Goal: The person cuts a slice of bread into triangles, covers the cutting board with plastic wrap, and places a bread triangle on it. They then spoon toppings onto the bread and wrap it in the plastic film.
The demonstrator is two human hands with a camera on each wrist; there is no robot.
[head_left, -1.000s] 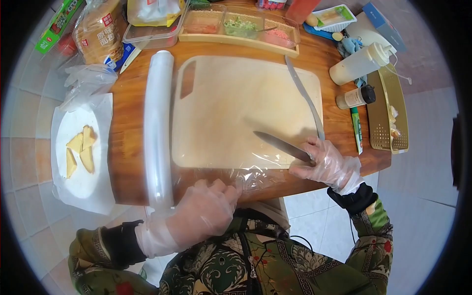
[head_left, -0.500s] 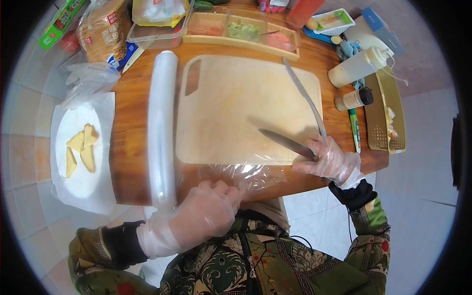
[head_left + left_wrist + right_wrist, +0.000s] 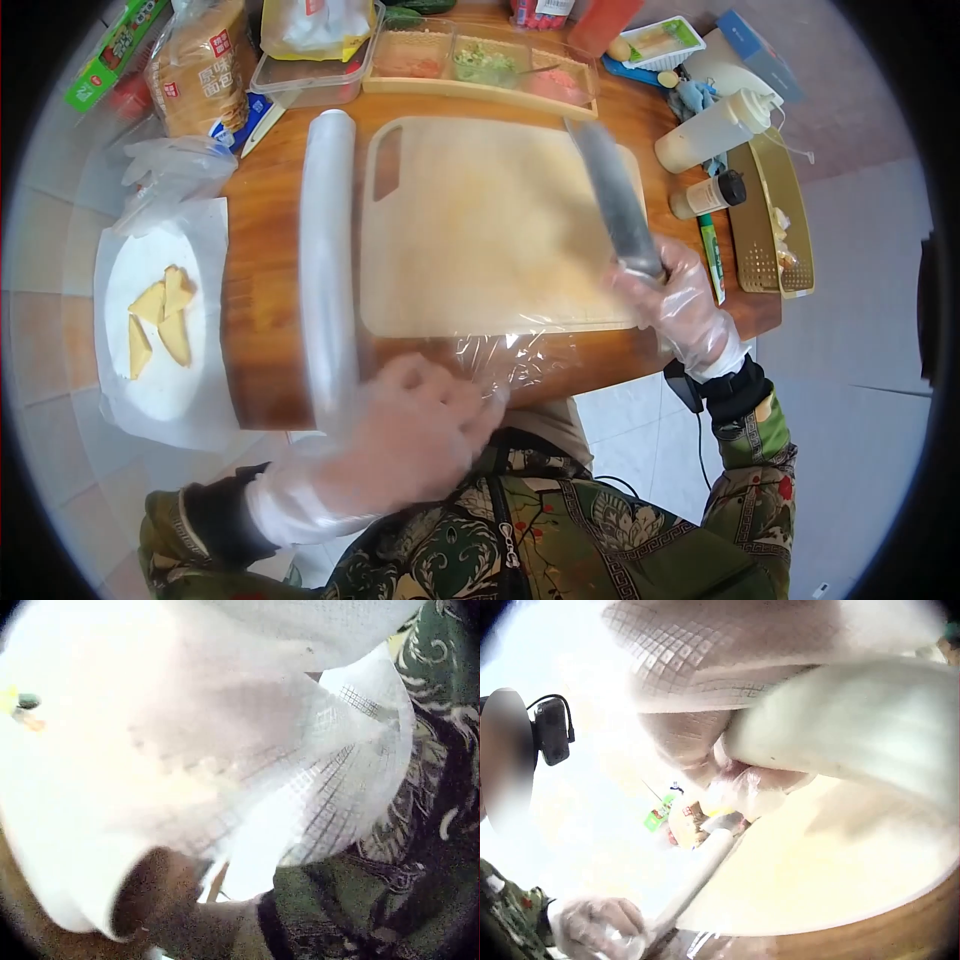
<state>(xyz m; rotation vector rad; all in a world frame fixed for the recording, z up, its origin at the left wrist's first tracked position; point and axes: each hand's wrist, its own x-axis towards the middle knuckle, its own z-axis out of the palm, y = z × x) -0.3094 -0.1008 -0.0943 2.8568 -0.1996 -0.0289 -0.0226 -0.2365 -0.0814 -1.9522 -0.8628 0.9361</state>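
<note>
My gloved right hand (image 3: 680,305) grips a knife (image 3: 622,205) by its handle, the broad blade slanting up and left over the right side of the cutting board (image 3: 480,220). In the right wrist view the blade (image 3: 847,724) looks pale and close, coming out from the fingers. A second long, thin blade lies along the board's right edge, mostly hidden by the knife. My gloved left hand (image 3: 410,430), blurred, has loosely bent fingers at the front table edge. Its fingertips are beside a crumpled sheet of clear film (image 3: 515,358) lying along the board's front edge.
Left of the board lies a cling film roll (image 3: 328,250); beyond it, bread pieces (image 3: 165,315) sit on white paper. A wooden tray (image 3: 480,95) of chopped food stands behind. At right are a squeeze bottle (image 3: 712,130), a shaker (image 3: 705,195) and a basket (image 3: 775,220).
The knife in my right hand has swung from pointing left to pointing up and away, over the second blade. My left hand has shifted slightly and blurred.
</note>
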